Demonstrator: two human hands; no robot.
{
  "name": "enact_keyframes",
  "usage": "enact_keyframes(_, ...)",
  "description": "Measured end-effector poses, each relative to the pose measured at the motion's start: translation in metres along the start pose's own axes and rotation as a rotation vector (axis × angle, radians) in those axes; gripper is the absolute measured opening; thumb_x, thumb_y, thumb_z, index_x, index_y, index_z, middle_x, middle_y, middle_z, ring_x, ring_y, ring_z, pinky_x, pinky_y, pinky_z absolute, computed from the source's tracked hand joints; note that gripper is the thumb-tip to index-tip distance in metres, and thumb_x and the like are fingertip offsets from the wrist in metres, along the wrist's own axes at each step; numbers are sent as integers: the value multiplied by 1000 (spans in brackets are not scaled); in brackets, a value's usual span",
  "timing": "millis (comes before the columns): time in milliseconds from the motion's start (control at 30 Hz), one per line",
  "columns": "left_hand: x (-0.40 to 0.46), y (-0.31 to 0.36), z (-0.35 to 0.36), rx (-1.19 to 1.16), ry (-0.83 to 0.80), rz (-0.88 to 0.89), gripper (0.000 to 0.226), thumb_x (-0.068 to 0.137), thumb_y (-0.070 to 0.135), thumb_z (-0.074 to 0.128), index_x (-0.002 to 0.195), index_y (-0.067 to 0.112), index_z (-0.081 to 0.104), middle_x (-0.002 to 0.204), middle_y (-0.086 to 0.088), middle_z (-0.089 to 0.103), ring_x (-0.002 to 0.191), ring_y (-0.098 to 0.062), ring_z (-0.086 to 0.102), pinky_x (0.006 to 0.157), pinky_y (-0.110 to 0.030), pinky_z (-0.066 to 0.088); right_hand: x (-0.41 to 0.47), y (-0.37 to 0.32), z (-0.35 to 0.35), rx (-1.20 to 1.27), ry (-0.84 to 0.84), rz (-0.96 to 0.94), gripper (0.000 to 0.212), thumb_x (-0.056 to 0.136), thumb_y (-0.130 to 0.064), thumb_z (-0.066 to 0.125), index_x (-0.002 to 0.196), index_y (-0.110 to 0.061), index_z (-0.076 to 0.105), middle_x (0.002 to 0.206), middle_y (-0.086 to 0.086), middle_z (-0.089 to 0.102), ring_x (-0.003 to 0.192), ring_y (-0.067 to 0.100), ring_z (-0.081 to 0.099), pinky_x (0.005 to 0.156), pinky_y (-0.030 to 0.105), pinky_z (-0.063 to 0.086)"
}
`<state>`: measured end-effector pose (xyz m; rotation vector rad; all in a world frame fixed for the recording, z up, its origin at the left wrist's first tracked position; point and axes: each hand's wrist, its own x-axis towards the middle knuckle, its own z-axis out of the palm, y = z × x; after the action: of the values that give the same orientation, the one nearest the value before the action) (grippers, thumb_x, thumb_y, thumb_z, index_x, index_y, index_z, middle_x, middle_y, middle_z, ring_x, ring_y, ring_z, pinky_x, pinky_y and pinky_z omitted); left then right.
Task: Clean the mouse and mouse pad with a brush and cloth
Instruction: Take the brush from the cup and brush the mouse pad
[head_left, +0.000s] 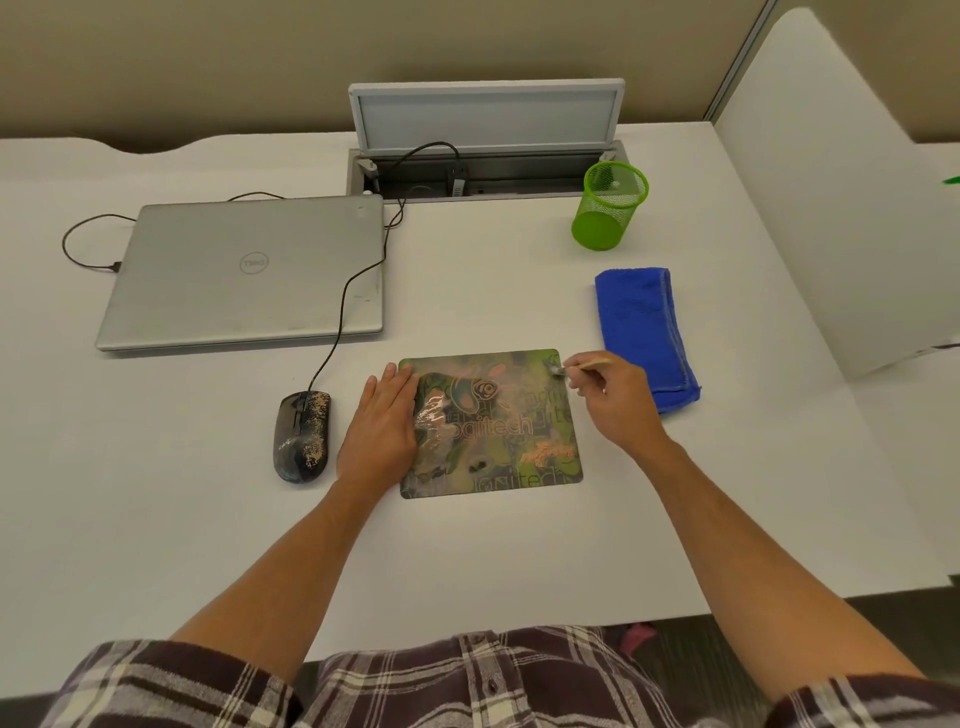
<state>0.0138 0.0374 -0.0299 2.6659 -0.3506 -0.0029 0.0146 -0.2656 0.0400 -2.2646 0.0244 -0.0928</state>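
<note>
While the person leans over the white desk (493, 561), both bare arms reach out from plaid sleeves. The left hand (382, 431) lies flat with straight fingers, pressing down on the left edge of the mouse pad (498, 447). Its fingers point away from the person, and part of the hand sits on the desk beside the pad.

The right hand (615, 402) is curled around a thin brush (576, 366), pinching it near the front. The brush tip touches the pad at its far right corner, and the pale handle sticks out to the right above the knuckles.

The mouse pad lies in the middle of the desk, close to the person. It is green and brown with pictures and letters on it. 1 patch of orange crumbs sits near its right side, and a shiny pale smear shows next to the left hand.

The mouse (303, 436) rests on the desk just to the left of the left hand, not touching it. It is dark, with light specks of dirt over its top. Its black cord (343, 312) runs up over the closed grey laptop (244, 273) toward an open cable box (483, 176) at the back of the desk.

The blue cloth (644, 332) lies folded on the desk, just to the right of the right hand. A green mesh cup (610, 205) stands farther back, past the cloth.
</note>
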Motion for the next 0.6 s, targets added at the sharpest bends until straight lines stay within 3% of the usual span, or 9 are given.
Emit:
enact_keyframes(267, 0, 2, 0, -1, 14, 0, 52, 98, 21, 25, 147, 4, 35, 155, -10, 32, 147, -21, 18, 120, -30, 0, -46, 6, -8, -19, -94, 30, 13, 96, -14, 58, 99, -6, 68, 86, -1, 65, 76, 13, 61, 71, 23, 50)
enact_keyframes(400, -1, 1, 0, 2, 17, -1, 53, 98, 21, 25, 147, 4, 35, 155, -10, 32, 147, -21, 18, 120, -30, 0, -63, 9, -15, -27, -184, 64, 11, 95, -13, 58, 98, -13, 69, 84, -13, 62, 76, 3, 60, 67, 11, 46)
enact_keyframes(600, 0, 1, 0, 11, 11, 0, 53, 98, 22, 24, 147, 5, 35, 156, -10, 32, 147, -20, 17, 121, -30, 0, -47, 3, -24, -27, -224, 63, 6, 94, -16, 60, 93, -17, 67, 76, -8, 65, 70, 3, 62, 62, 9, 46)
